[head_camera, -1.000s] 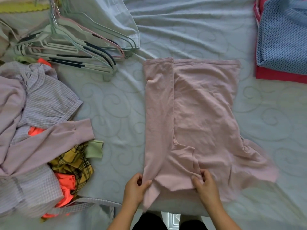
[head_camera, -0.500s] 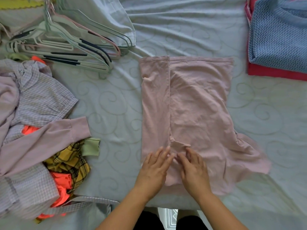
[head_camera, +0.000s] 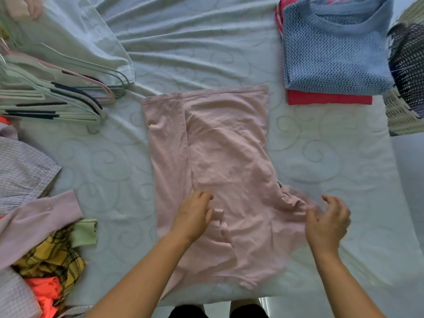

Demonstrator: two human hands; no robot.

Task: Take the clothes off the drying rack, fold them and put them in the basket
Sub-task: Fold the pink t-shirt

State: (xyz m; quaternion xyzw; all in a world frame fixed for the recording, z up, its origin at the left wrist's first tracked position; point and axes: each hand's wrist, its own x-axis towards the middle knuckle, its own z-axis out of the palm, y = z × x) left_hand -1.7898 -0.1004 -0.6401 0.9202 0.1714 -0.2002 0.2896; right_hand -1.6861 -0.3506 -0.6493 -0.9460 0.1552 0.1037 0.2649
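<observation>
A pink long-sleeved shirt (head_camera: 220, 157) lies flat on the bed, its left side folded inward with the sleeve laid down along it. My left hand (head_camera: 195, 214) rests on the shirt with bent fingers, its thumb beside the sleeve cuff (head_camera: 218, 211). My right hand (head_camera: 328, 221) hovers with loosely curled fingers over the crumpled right sleeve (head_camera: 293, 198); it is blurred and I see no grip. A white woven basket (head_camera: 400, 118) stands at the bed's right edge with a dark mesh garment (head_camera: 410, 65) in it.
A folded blue knit sweater (head_camera: 332, 49) lies on a folded red garment (head_camera: 328, 99) at the back right. Several hangers (head_camera: 57, 92) lie at the back left. A pile of unfolded clothes (head_camera: 29, 214) covers the left side of the pale bedsheet (head_camera: 195, 42).
The folded sleeve end was laid down and smoothed. My right hand has moved from the shirt's middle out to the right sleeve. My left hand stays near the cuff.
</observation>
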